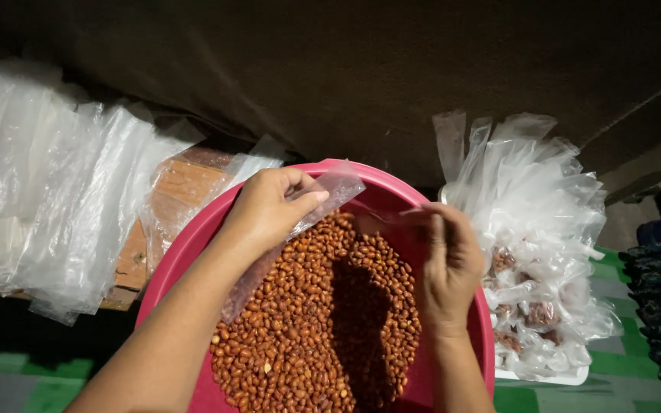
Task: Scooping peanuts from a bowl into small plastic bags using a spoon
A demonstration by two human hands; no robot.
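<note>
Left hand [269, 208] pinched on clear plastic bag [330, 191]

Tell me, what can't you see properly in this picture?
- Right hand: its fingertips are blurred, so what they pinch is unclear.
- Bowl: its near rim is cut off by the bottom edge.
- Clear bag: the left hand covers its middle.
- Tray: filled bags hide its inside, and their contents are too small to tell.
- The top is too dark to make out.
</note>
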